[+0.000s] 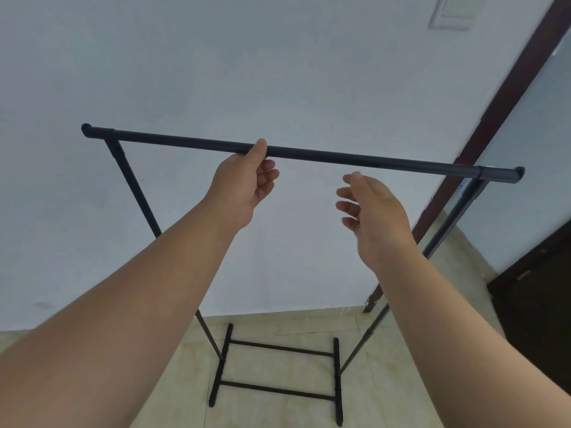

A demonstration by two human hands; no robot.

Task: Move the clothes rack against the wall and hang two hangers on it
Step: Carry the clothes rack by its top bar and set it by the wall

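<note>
While my left hand (244, 183) reaches up to the clothes rack (302, 157), its thumb lies over the front of the black top bar near the bar's middle and the fingers curl just below it, so that grip is half closed, touching the bar but not clamped around it. My right hand (370, 208) hangs just beneath the bar, to the right of the left one, its grip apart with fingers spread and touching nothing. The rack stands on the pale tiled floor (278, 412) with its base rails near the floor's edge at the foot of the white wall (216, 72). A dark brown door frame (506, 97) runs up the right side.
</note>
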